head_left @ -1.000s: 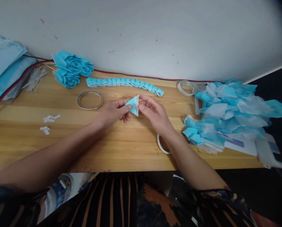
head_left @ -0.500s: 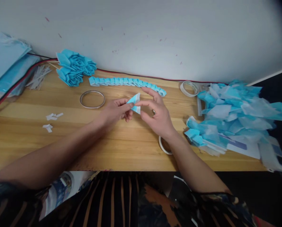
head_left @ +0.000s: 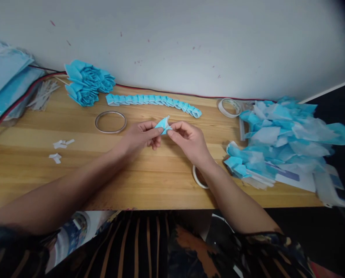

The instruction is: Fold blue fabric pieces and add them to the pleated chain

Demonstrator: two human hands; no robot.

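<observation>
Directly between facing fingertips (head_left: 170, 133), blue piece (head_left: 162, 123).

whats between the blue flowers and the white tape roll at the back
In the head view, a folded blue chain lies between them, a red-black cable behind it.

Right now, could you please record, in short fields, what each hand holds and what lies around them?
Left hand: pinches a folded blue-and-white piece
Right hand: thumb and finger at that piece's right edge
Beyond the hands: chain of folded blue segments
To the left: silvery ring, white scraps, blue flowers
To the right: heap of blue and white pieces
</observation>
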